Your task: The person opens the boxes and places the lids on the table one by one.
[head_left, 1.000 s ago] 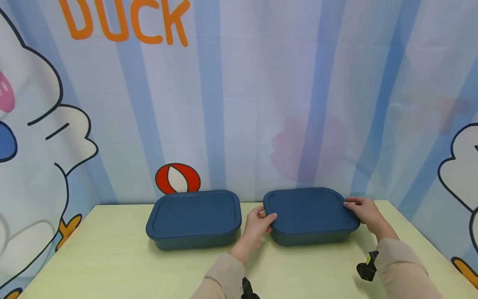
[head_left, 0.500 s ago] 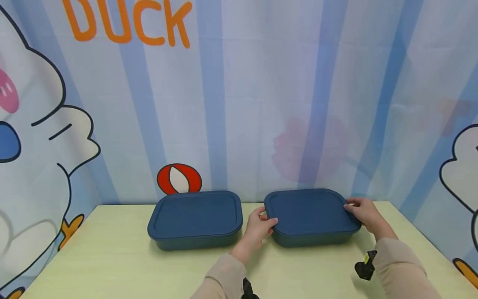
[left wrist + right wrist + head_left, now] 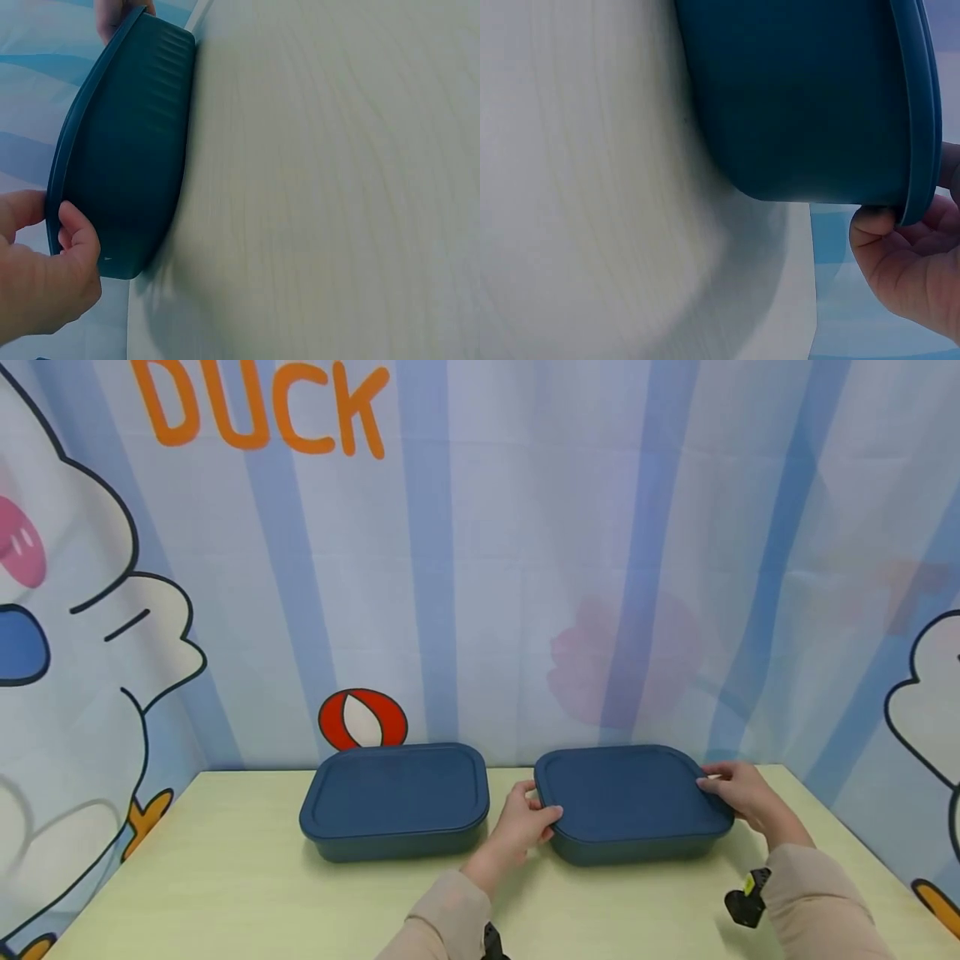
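Observation:
Both hands hold a dark blue lidded storage box (image 3: 626, 797) on the right part of the table, one hand at each short end. My left hand (image 3: 519, 824) pinches the rim at the box's left end, thumb over the lid (image 3: 622, 785) and fingers below the edge. In the left wrist view, the left hand (image 3: 49, 270) has the rim between its digits. At the other end, my right hand (image 3: 746, 793) grips the rim; in the right wrist view, its fingers (image 3: 874, 225) curl under the edge. The lid sits on the box, hiding the inside.
A second dark blue lidded box (image 3: 397, 793) stands to the left, a short gap from the held one. Both are near the back of the pale wooden table (image 3: 247, 893), before a striped cartoon curtain (image 3: 495, 568). Small black devices (image 3: 746, 902) hang at the cuffs.
The held box and both hands have shifted slightly toward me and to the right. The grips look the same. The head view has also drifted a little; the left box stays put.

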A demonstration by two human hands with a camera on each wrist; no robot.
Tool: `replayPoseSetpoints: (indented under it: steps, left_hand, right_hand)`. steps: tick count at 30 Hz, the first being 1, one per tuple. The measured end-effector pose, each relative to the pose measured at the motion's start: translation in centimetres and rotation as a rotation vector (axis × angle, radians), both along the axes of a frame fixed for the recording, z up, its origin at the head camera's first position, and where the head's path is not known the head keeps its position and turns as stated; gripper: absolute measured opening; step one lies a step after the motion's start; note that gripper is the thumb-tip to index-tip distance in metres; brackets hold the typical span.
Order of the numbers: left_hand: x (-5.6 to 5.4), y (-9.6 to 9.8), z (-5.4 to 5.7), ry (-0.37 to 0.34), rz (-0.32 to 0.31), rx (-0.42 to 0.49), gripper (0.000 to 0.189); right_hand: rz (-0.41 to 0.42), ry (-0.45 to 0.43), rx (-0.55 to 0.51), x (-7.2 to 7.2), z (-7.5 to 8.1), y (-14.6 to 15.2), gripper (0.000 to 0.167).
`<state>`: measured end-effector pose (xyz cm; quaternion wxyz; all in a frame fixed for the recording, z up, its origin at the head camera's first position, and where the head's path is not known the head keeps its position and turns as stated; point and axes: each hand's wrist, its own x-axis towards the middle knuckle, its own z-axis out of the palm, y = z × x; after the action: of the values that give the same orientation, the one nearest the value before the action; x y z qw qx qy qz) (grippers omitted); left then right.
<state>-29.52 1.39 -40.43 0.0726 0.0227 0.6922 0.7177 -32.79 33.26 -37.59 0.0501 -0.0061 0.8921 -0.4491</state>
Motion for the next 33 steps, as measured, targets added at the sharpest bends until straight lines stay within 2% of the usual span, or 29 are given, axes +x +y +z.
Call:
replayPoseSetpoints:
  steps: [11, 17, 26, 33]
  left_hand:
    - [0.8, -0.3, 0.2, -0.024, -0.058, 0.020, 0.065]
    - [1.4, -0.1, 0.3, -0.064, -0.060, 0.005, 0.071]
    - [1.9, 0.0, 0.5, -0.112, -0.059, 0.013, 0.077]
    - [2.8, 0.2, 1.0, -0.126, -0.083, 0.031, 0.076]
  right_hand:
    - [0.037, -0.020, -0.017, 0.4, -0.2, 0.4, 0.051]
    - [0.071, -0.068, -0.014, 0.7, 0.3, 0.9, 0.054]
    - [0.079, -0.117, -0.011, 0.9, 0.6, 1.0, 0.050]
    - [0.109, -0.175, 0.021, 1.2, 1.1, 1.6, 0.058]
